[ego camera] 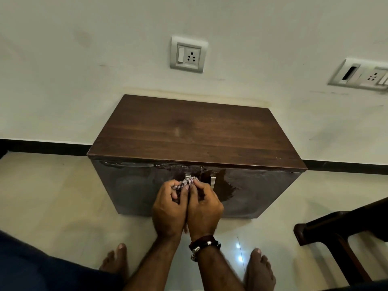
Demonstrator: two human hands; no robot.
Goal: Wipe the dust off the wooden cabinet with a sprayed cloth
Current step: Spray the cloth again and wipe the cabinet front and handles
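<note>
Head view: I look down on the cabinet (pixel 195 131) against the wall, my bare feet at 6 o'clock, both hands in front of its doors.
Left hand (pixel 168 208): curled, fingers pinching the left end of the cloth (pixel 185 183); its heel presses against my other hand.
Right hand (pixel 204 208): curled the same way, thumb and fingers nipping the right end of the cloth; a beaded bracelet (pixel 204 245) sits on that wrist.
Cloth: small, checked, bunched between my fingertips at 12 o'clock of both hands, just in front of the left handle (pixel 187 177), where the two doors meet.
Cabinet front: glossy, with a wet-looking streaked patch (pixel 225 186) at 3 o'clock of my hands and a smear along the top edge at 10 o'clock.
Step in hand: I judge I am gathering or refolding the cloth before wiping the doors.
Doing it well: fold to a flat pad with a clean damp face out, press it flat, and wipe in long overlapping strokes.
Care: work around both handles, the right handle (pixel 212 178) too, and spread the wet patch before it dries into marks.
Top: looks dark and even; dust too fine for me to tell.
</note>
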